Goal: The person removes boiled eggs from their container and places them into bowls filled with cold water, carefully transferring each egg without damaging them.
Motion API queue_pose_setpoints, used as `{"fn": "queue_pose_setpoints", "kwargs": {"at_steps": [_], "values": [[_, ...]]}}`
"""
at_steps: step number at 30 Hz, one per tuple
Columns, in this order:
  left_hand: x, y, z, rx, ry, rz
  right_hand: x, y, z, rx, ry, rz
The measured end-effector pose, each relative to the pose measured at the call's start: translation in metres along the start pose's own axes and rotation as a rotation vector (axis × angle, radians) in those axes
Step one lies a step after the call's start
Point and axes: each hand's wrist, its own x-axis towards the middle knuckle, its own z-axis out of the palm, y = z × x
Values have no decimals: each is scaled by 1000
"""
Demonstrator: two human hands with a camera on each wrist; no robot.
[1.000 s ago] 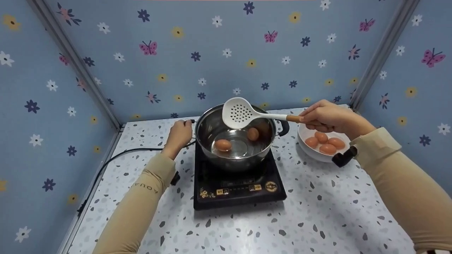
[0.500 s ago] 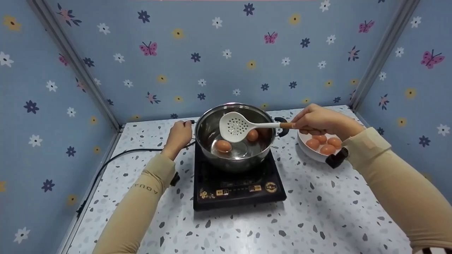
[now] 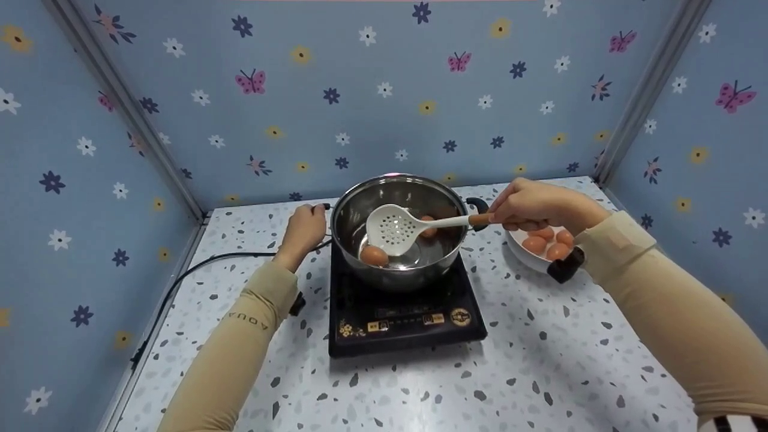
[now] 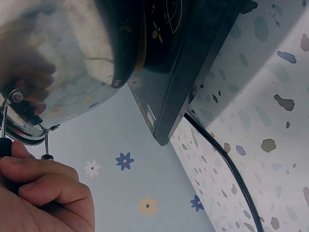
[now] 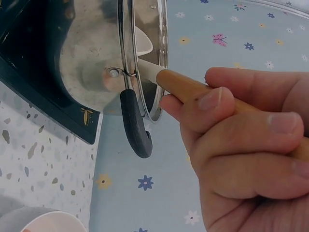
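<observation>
My left hand (image 3: 306, 229) grips the black side handle of the steel pot (image 3: 399, 277); in the left wrist view the curled fingers (image 4: 53, 179) wrap that handle. With my right hand (image 3: 531, 204) I hold a white slotted skimmer (image 3: 393, 228) by its wooden handle (image 5: 186, 87). The skimmer's perforated head is down inside the pot, beside one brown egg (image 3: 374, 256). A second brown egg (image 3: 428, 227) lies further right in the pot, partly hidden behind the skimmer's neck.
Under the pot is a black induction cooker (image 3: 408, 330), its cord (image 3: 234, 255) running off left. A white bowl (image 3: 523, 255) with several brown eggs stands to the right, partly beneath my right forearm. Flowered panels (image 3: 384, 90) enclose the speckled table (image 3: 408, 390).
My right hand has moved left and slightly down, lowering the skimmer from above the pot's rim into the pot, next to the left egg. The left hand has stayed on the handle.
</observation>
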Motion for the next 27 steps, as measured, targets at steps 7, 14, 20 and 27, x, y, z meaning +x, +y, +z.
{"fn": "queue_pose_setpoints", "kwargs": {"at_steps": [7, 14, 20, 27], "values": [[-1, 1, 1, 6, 6, -16, 3, -5, 3, -3, -54, 11], [-1, 2, 0, 15, 3, -9, 3, -10, 5, -16, -86, 28], [0, 2, -1, 14, 5, -13, 5, -14, 7, -6, -104, 59], [0, 1, 0, 12, 2, -12, 9, -11, 7, 32, -152, 75]]}}
